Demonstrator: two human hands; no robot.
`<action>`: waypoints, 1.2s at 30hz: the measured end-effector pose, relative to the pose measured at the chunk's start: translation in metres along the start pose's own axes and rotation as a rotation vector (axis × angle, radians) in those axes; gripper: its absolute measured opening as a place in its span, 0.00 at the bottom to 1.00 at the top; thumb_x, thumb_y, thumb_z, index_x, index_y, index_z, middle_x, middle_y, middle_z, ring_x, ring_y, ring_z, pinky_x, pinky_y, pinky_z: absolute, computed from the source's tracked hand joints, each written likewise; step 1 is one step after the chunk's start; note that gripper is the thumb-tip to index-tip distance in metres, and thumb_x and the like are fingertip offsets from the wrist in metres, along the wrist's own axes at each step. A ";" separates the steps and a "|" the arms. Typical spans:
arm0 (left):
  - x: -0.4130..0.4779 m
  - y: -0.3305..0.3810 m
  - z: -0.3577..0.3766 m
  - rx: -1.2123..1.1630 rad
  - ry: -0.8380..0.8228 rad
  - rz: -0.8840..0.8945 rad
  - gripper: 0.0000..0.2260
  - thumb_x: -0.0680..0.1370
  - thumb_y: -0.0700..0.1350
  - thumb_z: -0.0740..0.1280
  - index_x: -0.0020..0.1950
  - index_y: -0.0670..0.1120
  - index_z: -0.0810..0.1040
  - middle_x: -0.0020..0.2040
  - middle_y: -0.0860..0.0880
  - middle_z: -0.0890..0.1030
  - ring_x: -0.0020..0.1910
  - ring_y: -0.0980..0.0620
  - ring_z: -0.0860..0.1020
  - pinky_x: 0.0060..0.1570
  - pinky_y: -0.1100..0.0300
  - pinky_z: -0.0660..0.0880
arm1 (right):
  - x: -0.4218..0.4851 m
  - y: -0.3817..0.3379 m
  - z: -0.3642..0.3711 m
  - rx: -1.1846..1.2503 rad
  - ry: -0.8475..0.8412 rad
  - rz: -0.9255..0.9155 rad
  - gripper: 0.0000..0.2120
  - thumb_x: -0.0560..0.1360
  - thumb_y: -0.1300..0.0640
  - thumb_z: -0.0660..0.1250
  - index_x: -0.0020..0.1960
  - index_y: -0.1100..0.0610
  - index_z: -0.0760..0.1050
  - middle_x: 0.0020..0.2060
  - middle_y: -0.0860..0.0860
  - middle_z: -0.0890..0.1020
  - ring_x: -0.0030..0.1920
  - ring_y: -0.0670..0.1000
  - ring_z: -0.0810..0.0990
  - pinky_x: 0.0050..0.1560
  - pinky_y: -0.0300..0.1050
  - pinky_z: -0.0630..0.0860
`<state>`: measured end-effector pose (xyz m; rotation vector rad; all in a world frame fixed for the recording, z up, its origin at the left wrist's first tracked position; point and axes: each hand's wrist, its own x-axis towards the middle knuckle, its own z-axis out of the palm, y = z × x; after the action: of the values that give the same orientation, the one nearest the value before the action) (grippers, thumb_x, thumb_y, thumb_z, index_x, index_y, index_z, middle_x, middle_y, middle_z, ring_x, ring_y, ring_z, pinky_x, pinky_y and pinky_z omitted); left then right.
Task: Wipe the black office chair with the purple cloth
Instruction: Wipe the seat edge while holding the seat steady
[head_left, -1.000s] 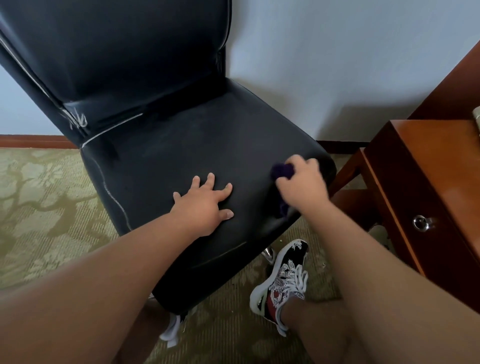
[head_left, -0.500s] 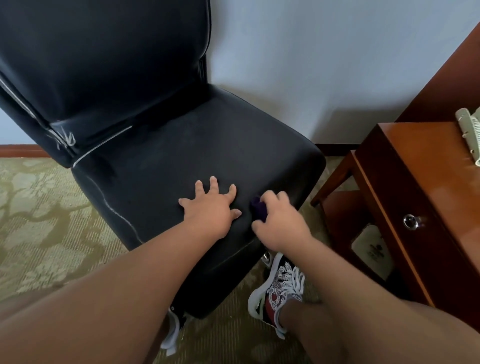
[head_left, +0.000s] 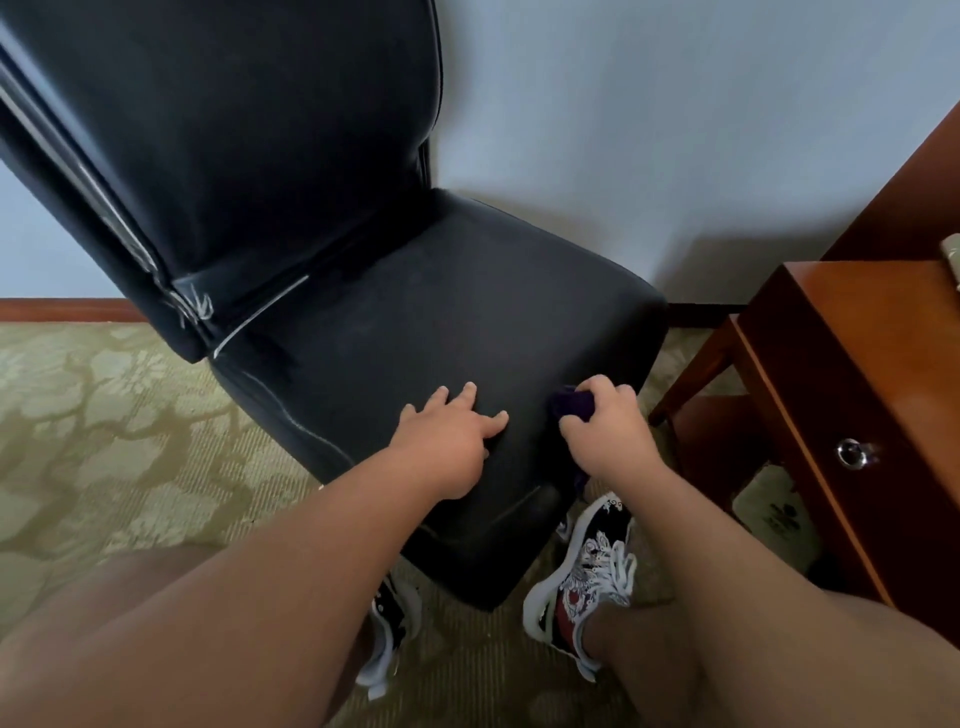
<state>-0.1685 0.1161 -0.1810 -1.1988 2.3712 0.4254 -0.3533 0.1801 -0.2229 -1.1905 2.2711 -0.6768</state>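
Purple cloth (head_left: 571, 406) is bunched in the right hand (head_left: 610, 434), fingers curled round it and pressing it onto the front right corner of the black office chair (head_left: 426, 322) seat. Beside it the left hand (head_left: 447, 441) lies flat, fingers spread, bracing. It's a soft, light rag that could slip loose, so a full-fist wad suits, and that smooth seat should let it glide.
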 end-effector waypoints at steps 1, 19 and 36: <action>-0.004 -0.002 0.002 -0.011 0.004 -0.008 0.26 0.85 0.48 0.57 0.80 0.64 0.51 0.82 0.48 0.42 0.81 0.41 0.44 0.76 0.36 0.51 | 0.005 0.001 -0.002 0.036 0.027 0.035 0.15 0.75 0.53 0.66 0.61 0.50 0.70 0.55 0.51 0.67 0.51 0.57 0.76 0.52 0.50 0.75; 0.008 -0.002 0.008 -0.066 0.020 -0.002 0.23 0.85 0.54 0.54 0.79 0.66 0.52 0.83 0.49 0.45 0.81 0.42 0.44 0.76 0.36 0.49 | -0.046 -0.025 0.025 -0.261 -0.146 -0.405 0.14 0.71 0.49 0.66 0.56 0.48 0.72 0.48 0.47 0.70 0.49 0.56 0.78 0.43 0.45 0.71; 0.037 0.041 0.010 -0.061 0.100 -0.057 0.25 0.84 0.61 0.51 0.80 0.63 0.49 0.82 0.44 0.47 0.80 0.38 0.46 0.72 0.29 0.51 | 0.023 -0.006 -0.015 -0.219 -0.140 -0.123 0.08 0.70 0.50 0.67 0.45 0.50 0.70 0.44 0.49 0.73 0.46 0.56 0.77 0.46 0.50 0.76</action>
<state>-0.2184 0.1193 -0.2060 -1.3409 2.4174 0.4306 -0.3702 0.1611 -0.2119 -1.4424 2.2100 -0.3811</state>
